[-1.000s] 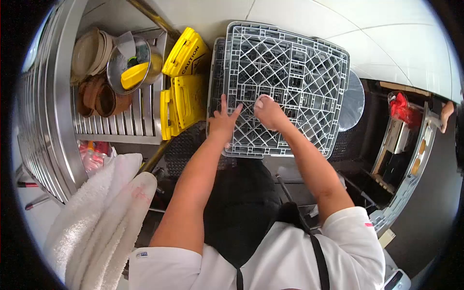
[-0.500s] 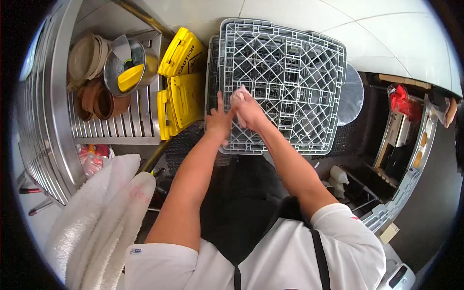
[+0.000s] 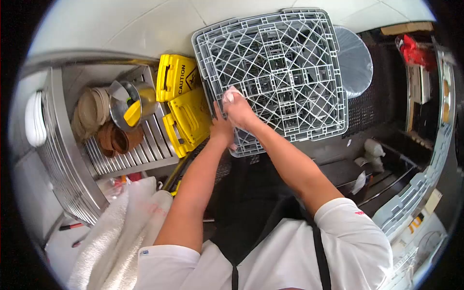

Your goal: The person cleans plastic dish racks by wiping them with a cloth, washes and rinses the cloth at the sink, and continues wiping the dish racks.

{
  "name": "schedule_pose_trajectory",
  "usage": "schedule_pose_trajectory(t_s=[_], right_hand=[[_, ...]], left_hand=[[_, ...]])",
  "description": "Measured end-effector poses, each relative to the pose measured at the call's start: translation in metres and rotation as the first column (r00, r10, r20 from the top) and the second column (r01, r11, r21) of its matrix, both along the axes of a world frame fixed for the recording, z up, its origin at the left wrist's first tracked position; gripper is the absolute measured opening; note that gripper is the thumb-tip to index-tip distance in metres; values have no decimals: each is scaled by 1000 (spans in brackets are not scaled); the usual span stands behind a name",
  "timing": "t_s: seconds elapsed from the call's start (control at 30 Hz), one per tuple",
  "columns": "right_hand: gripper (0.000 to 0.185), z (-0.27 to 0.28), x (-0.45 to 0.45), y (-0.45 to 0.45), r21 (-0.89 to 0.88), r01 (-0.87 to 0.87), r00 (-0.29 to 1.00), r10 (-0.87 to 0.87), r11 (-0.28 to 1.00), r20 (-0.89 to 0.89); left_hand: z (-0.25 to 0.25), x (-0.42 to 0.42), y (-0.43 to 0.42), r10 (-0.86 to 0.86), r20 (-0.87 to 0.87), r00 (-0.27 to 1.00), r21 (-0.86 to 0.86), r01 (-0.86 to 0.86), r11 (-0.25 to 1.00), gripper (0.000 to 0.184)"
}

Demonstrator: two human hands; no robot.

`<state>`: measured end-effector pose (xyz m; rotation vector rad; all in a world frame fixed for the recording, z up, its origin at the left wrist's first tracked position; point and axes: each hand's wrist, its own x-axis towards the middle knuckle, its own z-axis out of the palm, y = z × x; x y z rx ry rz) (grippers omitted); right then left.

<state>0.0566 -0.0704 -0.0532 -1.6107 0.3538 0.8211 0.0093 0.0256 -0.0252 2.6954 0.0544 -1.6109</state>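
A grey lattice crate (image 3: 290,72) lies in front of me with its grid side up, apparently stacked on another. My right hand (image 3: 239,110) is closed around a crumpled whitish cloth (image 3: 232,94), near the crate's left edge. Just beside it, my left hand (image 3: 221,129) rests against that edge with its fingers apart; part of it is hidden behind my right hand. My left hand holds nothing that I can see.
Yellow caution signs (image 3: 186,113) stand left of the crate, beside a slatted steel rack (image 3: 135,162) with brown pots (image 3: 118,139) and a metal bowl (image 3: 116,104). White towels (image 3: 116,237) hang at lower left. A round grey lid (image 3: 355,62) lies behind the crate's right side.
My right hand has moved left across the crate with the cloth, close to my left hand. The whole view has turned, so the crate and rack appear tilted.
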Motion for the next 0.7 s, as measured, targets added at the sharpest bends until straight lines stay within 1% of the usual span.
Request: schedule_pose_trajectory(t_s=[0.03,0.07,0.1,0.17,0.2,0.27,0.3,0.33,0.37,0.43,0.47,0.53,0.57,0.6,0.63,0.67,0.7], right_hand=[[48,-15,-12,2,-15,-3,998,4,1000,56],[58,-48,-28,0,-71,-69,988,78,995,130],[59,-36,-29,-2,-105,-87,986,100,991,130],[63,6,-25,-8,-175,-132,981,155,976,121],[60,9,-18,-5,-190,-101,987,122,977,102],[59,8,9,-3,-2,-31,999,31,1000,-29],[58,5,16,-2,91,11,995,-2,996,-99],[55,3,14,0,66,-51,999,52,996,-8],[55,3,7,0,-4,-68,997,68,998,33],[56,10,-16,-5,-157,-98,987,116,983,107],[56,14,-25,-5,-202,-78,983,110,976,150],[56,3,-21,-5,-161,-76,981,103,984,164],[56,-3,-14,-3,-138,-75,980,99,988,175],[54,-33,-4,2,-90,-122,973,137,988,186],[50,-28,9,7,117,-1,998,8,993,-57],[50,-21,12,8,44,-33,999,32,998,24],[50,-16,13,8,-32,-62,992,66,998,108]], left_hand=[[-2,-2,0,-41,-3,999,16,41,999,146],[-6,-3,0,-78,-6,997,30,78,997,148],[-12,-3,2,-88,-7,996,30,88,996,148],[-20,-6,4,-100,-11,995,25,100,995,149],[-19,-6,3,-131,-1,991,21,131,991,149],[-15,-6,2,-189,22,982,17,189,982,147],[-11,-6,1,-172,17,985,16,172,985,145],[-8,-4,0,-153,14,988,17,153,988,144],[-5,-3,0,-135,11,991,16,135,991,142],[-9,-5,3,-163,38,986,1,163,987,141],[-13,-7,5,-172,51,984,-7,172,985,140],[-19,-9,5,-192,45,980,-4,192,981,142],[-21,-9,5,-175,37,984,2,175,985,142],[-19,-7,4,-159,30,987,8,159,987,142],[-7,-4,0,-114,16,993,15,114,993,143],[1,-2,-3,-65,4,998,20,65,998,144],[4,0,-1,-74,-4,997,19,74,997,143]])
